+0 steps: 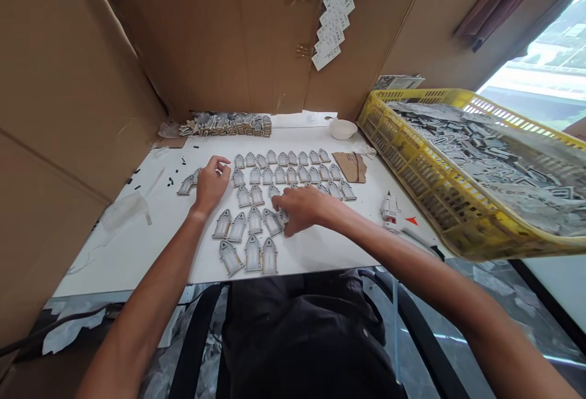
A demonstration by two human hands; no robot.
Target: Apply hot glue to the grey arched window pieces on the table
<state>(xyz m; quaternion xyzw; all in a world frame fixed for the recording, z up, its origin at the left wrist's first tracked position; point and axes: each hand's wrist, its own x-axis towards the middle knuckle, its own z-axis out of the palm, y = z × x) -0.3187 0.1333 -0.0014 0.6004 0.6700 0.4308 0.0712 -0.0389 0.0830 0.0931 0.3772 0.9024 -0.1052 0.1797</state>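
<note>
Small grey arch-shaped frames (255,220), each with a hole at its tip, lie in rows on the white table (174,246). My right hand (302,205) reaches over the middle rows, fingers curled down around one arched frame (284,216) that is mostly hidden. A tilted frame (273,221) lies just left of those fingers. Beside the left end of the rows rests my left hand (212,184), its fingers loosely bent and apart, holding nothing I can see. Left of it are a few more frames (186,185), partly covered by the hand.
On the right, a yellow plastic crate (412,182) holds many grey parts. Stacked frames (233,125), a white bowl (343,129) and a cardboard scrap (351,167) sit toward the back. A glue bottle (389,208) lies near the crate. Cardboard walls (220,33) enclose the table.
</note>
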